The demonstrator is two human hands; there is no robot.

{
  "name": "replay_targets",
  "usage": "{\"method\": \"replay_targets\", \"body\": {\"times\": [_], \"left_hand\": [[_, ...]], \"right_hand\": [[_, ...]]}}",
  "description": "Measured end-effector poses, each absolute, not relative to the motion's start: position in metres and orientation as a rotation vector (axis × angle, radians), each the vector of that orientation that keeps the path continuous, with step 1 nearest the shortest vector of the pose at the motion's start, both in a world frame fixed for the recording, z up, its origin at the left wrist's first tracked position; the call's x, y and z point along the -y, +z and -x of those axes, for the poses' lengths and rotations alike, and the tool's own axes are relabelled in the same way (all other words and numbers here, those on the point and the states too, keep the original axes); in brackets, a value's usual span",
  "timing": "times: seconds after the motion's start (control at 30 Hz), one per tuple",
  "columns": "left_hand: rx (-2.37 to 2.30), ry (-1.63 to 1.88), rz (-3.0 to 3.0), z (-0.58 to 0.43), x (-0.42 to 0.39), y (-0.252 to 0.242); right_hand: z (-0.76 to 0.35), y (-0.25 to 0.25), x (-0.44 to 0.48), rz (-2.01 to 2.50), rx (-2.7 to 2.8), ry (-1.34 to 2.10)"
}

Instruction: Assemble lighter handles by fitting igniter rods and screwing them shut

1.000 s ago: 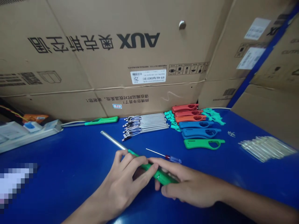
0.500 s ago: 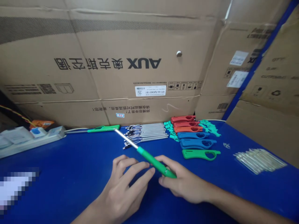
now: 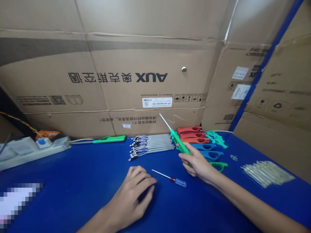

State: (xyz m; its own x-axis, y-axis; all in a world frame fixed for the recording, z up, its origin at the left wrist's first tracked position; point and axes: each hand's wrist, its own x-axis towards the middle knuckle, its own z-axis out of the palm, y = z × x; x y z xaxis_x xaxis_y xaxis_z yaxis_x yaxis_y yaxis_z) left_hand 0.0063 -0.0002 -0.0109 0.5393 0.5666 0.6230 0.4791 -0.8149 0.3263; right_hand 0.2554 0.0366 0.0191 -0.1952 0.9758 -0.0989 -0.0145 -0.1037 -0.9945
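My right hand (image 3: 196,163) grips a green long-nosed lighter (image 3: 178,140) by its handle, lifted off the blue table (image 3: 73,181), its metal tube pointing up and left. It hovers over the row of red, blue and green lighter handle shells (image 3: 201,142). My left hand (image 3: 136,191) rests on the table with fingers bent and nothing in it. A small screwdriver (image 3: 170,178) with a clear blue handle lies just right of its fingertips.
A bundle of metal tubes with wires (image 3: 152,144) lies behind the screwdriver. Another green lighter (image 3: 104,139) lies at the back left beside a white power strip (image 3: 31,149). Teal small parts (image 3: 216,137), clear thin tubes (image 3: 267,171), cardboard boxes (image 3: 121,77) behind.
My right hand lifted the green lighter off the table and carried it right and back, over the coloured shells. My left hand let go and stayed on the table. The screwdriver is uncovered.
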Motion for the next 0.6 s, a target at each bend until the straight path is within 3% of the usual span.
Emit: {"method": "replay_targets", "body": {"times": [0.6], "left_hand": [[-0.941,0.968,-2.705,-0.0046,-0.0020,-0.0135]], "right_hand": [[-0.2524,0.0200,-0.0351,1.099,1.118,1.441]]}}
